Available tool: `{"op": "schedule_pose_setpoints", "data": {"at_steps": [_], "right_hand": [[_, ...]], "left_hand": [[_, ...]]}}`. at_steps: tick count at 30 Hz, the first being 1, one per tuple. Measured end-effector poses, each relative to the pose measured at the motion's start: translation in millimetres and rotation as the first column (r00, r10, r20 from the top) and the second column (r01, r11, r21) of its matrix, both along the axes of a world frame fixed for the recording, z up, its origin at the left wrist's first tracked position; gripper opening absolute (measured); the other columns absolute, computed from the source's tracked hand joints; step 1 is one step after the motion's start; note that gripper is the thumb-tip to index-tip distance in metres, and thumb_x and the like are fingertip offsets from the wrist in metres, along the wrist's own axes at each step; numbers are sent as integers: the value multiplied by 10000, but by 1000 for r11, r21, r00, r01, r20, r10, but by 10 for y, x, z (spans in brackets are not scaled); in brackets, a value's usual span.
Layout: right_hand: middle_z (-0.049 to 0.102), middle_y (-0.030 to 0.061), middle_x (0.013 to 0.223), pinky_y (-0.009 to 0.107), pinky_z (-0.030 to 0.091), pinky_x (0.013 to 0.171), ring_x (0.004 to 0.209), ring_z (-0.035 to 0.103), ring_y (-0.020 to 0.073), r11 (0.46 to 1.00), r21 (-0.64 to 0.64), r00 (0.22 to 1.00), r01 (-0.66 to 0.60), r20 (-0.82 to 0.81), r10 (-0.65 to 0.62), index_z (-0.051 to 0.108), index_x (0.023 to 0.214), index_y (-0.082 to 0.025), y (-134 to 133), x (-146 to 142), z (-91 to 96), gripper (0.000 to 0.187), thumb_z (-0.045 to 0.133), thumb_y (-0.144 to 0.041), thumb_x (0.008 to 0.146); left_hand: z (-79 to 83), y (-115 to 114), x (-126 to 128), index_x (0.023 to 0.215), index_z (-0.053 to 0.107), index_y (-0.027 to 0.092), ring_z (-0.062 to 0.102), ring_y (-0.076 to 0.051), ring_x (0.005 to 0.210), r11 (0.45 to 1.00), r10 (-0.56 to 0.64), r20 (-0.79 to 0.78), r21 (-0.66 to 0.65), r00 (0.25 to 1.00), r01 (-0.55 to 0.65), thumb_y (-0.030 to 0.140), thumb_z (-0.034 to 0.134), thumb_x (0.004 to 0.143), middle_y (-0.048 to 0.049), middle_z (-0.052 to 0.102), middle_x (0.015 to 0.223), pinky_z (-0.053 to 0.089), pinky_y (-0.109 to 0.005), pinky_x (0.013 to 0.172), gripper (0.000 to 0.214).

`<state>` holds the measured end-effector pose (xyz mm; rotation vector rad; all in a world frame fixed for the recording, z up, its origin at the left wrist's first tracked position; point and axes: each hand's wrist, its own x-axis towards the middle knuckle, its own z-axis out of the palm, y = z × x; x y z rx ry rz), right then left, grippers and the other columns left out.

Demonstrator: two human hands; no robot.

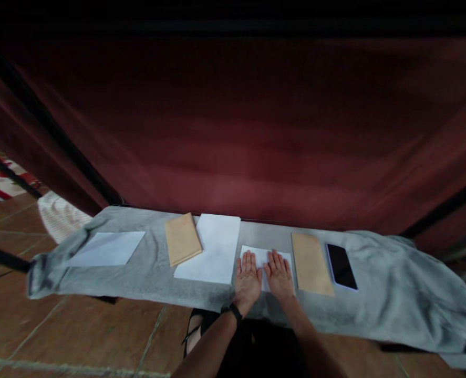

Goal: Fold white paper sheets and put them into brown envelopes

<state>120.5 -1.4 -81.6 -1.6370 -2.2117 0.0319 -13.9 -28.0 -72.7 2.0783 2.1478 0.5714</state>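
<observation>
My left hand [247, 278] and my right hand [280, 275] lie flat, side by side, fingers stretched out, pressing on a small folded white paper [262, 255] on a table covered with grey cloth [154, 273]. Only the paper's far part shows above my fingers. A larger white sheet [213, 247] lies just left of my left hand. A brown envelope [311, 262] lies just right of my right hand. A dark band sits on my left wrist.
A second brown envelope [182, 239] overlaps the large sheet's left edge. Another white sheet [106, 248] lies far left. A black phone [341, 265] rests right of the envelope. A dark red curtain [240, 126] hangs behind the table. Tiled floor lies below.
</observation>
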Motion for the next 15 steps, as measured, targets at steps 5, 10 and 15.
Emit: {"op": "schedule_pose_setpoints", "data": {"at_steps": [5,10,15], "right_hand": [[408,181,1548,496,266,1177,1437,386,286,997,2,996,83,35,-83,425,1498,-102,142,91,60,536,342,-357,1034],[405,164,1554,469,252,1186,1435,390,276,994,15,990,109,91,-110,420,1500,-92,53,6,117,522,297,-314,1044],[375,97,1582,472,236,1196,1452,364,252,1000,0,994,-29,105,29,416,1511,-183,-349,-59,97,499,322,-307,1037]], "left_hand": [[16,-62,-14,1521,350,57,225,-272,1513,1000,25,-103,7,994,-24,308,346,970,-178,336,1590,243,-509,1215,606],[-20,-157,-32,1520,353,48,259,-276,1503,999,26,-194,26,981,-21,359,327,986,-181,340,1587,231,-498,1223,618],[-31,-158,-58,1531,339,65,253,-270,1506,1000,15,-213,19,977,-11,310,342,972,-160,338,1594,217,-490,1230,610]]}}
